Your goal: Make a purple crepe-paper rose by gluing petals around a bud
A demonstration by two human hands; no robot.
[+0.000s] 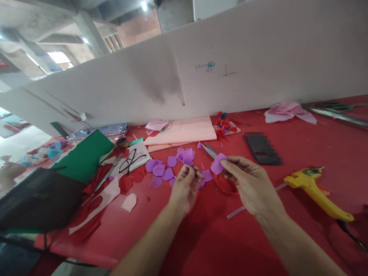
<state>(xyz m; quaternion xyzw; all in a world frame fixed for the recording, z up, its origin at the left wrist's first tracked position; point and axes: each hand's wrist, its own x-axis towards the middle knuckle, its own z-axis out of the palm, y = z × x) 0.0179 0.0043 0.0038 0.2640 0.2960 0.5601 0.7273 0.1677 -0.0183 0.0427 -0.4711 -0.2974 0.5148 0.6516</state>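
My right hand (250, 184) pinches a purple paper petal (217, 163) between thumb and fingertips, just above the red-handled scissors (218, 168) that lie on the red table (201, 237). My left hand (186, 186) is curled with its fingertips pinched together; what it holds is too small to make out. Several cut purple petals (161, 170) lie scattered on the table just beyond and left of my left hand.
A yellow glue gun (316, 191) lies right, a dark phone (263, 149) behind my right hand. Pink paper sheets (181, 134), red flowers (224, 124), eyeglasses (130, 161), green sheet (86, 155), black cloth (37, 199) and red scraps sit left. A white board (201, 76) walls the back.
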